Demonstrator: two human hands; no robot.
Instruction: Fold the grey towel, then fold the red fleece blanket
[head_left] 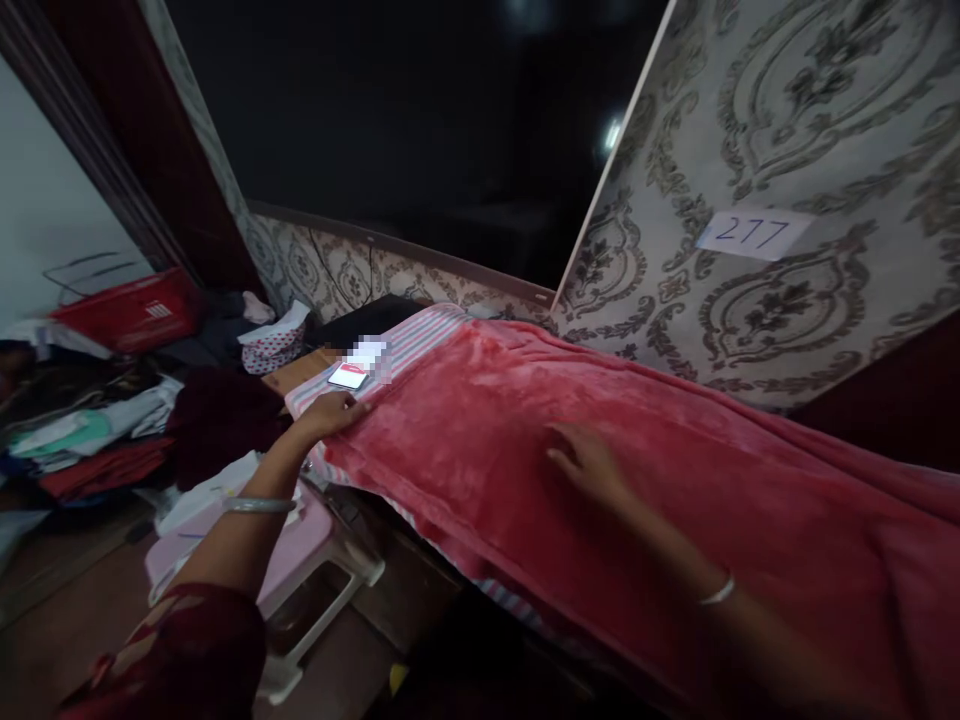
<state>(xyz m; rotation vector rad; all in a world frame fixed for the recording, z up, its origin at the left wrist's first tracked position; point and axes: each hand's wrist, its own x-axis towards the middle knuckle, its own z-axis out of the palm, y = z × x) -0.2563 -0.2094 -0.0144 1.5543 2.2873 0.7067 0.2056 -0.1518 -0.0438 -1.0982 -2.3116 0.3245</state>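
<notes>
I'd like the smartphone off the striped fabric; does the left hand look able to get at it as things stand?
Probably yes: the left hand is just beside the smartphone, which lies uncovered on the striped fabric, and nothing visible stands between them.

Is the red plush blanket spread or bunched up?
Spread: the red plush blanket lies broad and mostly flat, with the left hand at one edge. Whether it's doubled underneath, cannot tell.

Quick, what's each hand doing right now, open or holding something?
Left hand: at edge of red blanket; grip cannot be told.
Right hand: open, loosely bent; contact with blanket unclear.
</notes>
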